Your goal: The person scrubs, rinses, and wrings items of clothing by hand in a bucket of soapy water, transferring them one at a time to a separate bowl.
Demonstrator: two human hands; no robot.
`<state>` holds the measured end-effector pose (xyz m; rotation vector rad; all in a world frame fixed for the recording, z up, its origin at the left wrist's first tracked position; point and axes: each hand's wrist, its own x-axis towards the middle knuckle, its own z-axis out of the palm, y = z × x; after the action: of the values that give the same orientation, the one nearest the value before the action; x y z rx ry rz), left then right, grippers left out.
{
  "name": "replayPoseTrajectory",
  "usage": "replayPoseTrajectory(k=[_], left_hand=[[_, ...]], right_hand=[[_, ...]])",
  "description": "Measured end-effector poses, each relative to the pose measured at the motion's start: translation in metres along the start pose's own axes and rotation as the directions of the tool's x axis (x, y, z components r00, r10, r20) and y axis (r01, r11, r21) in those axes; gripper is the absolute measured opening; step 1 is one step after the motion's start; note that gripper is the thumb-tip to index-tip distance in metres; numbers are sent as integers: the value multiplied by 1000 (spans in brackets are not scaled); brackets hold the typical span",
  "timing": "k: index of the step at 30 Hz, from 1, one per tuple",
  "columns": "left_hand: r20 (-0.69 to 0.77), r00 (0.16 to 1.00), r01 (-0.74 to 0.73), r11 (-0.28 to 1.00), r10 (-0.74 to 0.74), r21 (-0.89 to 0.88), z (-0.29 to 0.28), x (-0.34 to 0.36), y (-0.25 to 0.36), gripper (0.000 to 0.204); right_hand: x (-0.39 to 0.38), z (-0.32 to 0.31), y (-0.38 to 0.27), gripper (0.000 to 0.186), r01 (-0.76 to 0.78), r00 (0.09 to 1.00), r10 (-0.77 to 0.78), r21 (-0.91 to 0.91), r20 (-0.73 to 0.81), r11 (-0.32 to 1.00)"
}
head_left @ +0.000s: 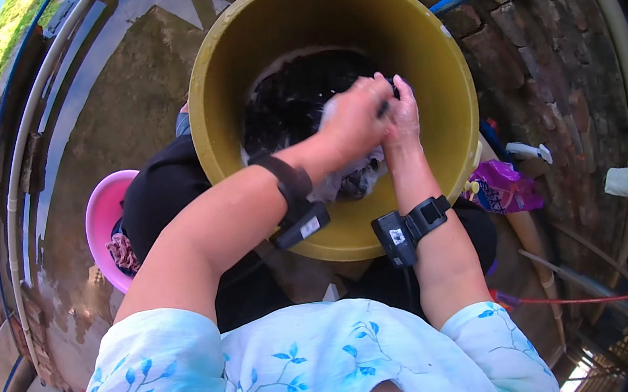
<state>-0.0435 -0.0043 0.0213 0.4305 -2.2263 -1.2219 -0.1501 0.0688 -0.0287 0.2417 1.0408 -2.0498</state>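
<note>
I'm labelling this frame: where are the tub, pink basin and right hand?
Tub [442, 110], head view: on its inner wall.
Pink basin [101, 214], head view: on its wall.
Right hand [401, 117], head view: on its middle.

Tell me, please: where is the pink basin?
In the head view, the pink basin is on the left, beside the black-clothed leg, left of the yellow tub.

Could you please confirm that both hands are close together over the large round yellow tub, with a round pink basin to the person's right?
Not quite: the head view shows the round pink basin to the person's left. The left hand and right hand are indeed close together over the large round yellow tub.
</note>
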Motion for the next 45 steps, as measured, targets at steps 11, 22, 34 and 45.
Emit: replayPoseTrajectory(k=[11,22,34,45], left_hand=[[245,966,8,958,-81,286,10,9,24,42],[369,802,590,716,-469,-372,-45,55,-40,45],[497,667,740,415,-555,-530,-72,39,-72,27],[87,957,267,957,-277,116,0,24,-19,28]], right_hand=[[-28,29,49,20,200,457,-604,586,653,785],[-52,52,4,28,-45,989,115,-548,94,835],[-40,46,-24,20,-156,985,143,147,93,977],[-39,55,31,34,-48,993,41,-68,-113,997]])
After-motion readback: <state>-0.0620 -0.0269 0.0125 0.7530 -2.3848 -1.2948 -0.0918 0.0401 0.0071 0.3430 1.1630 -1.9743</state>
